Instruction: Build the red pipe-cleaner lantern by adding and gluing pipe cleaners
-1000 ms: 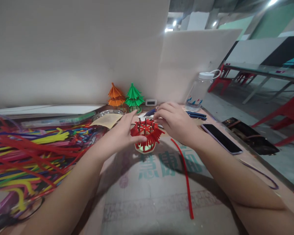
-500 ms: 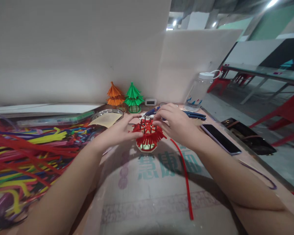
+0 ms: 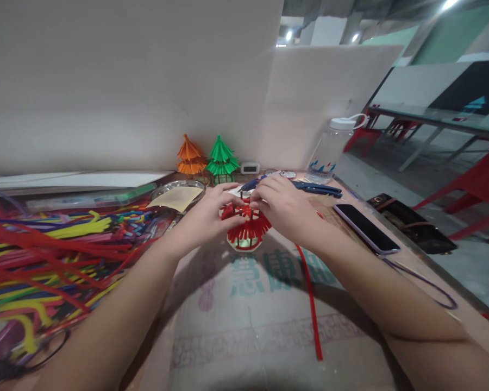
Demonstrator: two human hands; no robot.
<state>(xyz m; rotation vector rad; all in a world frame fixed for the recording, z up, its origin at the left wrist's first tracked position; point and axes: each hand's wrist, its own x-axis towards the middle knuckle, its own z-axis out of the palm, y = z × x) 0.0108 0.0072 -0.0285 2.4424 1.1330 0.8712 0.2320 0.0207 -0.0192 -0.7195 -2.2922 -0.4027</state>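
Many coloured strips [image 3: 44,260] occupy the left side of the bench [image 3: 413,262], seen from my remote station. The left hand [image 3: 201,217] curves, thumb and fingers parted, about the red fringed model [image 3: 249,231], mid-bench towards the far edge. The right hand [image 3: 283,203] bunches its fingertips at the model's top. I cannot tell whether either grips. Their gap has just narrowed; I judge work concentrated at the upper posts. One loose red strip [image 3: 314,320] points to the near edge.
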